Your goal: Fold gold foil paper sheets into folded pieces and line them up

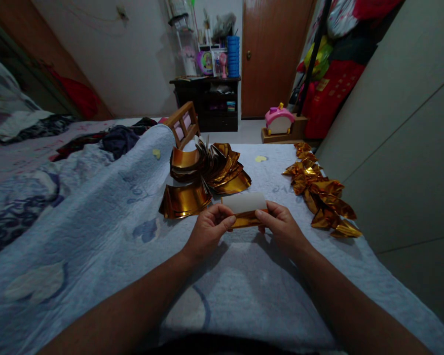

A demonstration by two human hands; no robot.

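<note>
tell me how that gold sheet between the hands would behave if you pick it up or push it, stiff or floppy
Probably floppy and very light: the gold sheet is thin, folded over with its white back showing, pinched by the left hand and right hand. The loose gold sheets curl on their own, so it likely creases easily. Its glossy face may be slippery.

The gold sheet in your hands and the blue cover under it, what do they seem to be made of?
The gold sheet, held by the left hand and right hand, looks like thin foil-faced paper: mirror-bright gold on one side, matte white on the other, creasing sharply. The blue cover looks like soft quilted fabric, matte, with a stitched, puckered surface.
</note>
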